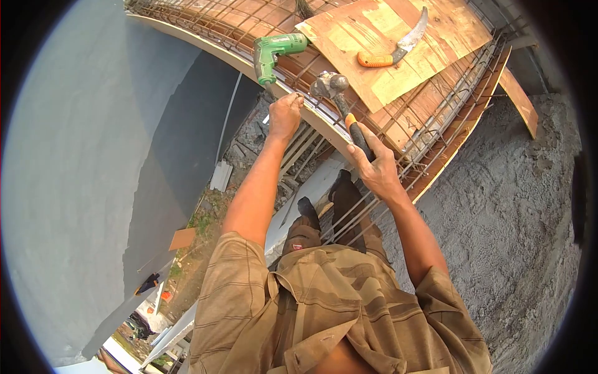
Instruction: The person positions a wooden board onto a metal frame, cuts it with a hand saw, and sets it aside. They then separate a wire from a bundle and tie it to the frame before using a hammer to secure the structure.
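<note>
My right hand (375, 166) grips the black and orange handle of a hammer (339, 100), whose steel head hangs just above the wooden edge board (249, 65) of a formwork. My left hand (285, 115) is closed with pinched fingers at that board's edge, right below the hammer head; whatever small thing it pinches is too small to see. Rebar (436, 118) runs along the formwork.
A green power drill (272, 53) lies on the rebar beside the hammer. A curved saw with an orange handle (393, 50) rests on a plywood sheet (386, 43). Grey sand (511, 206) lies to the right. Left of the edge is a deep drop to the ground.
</note>
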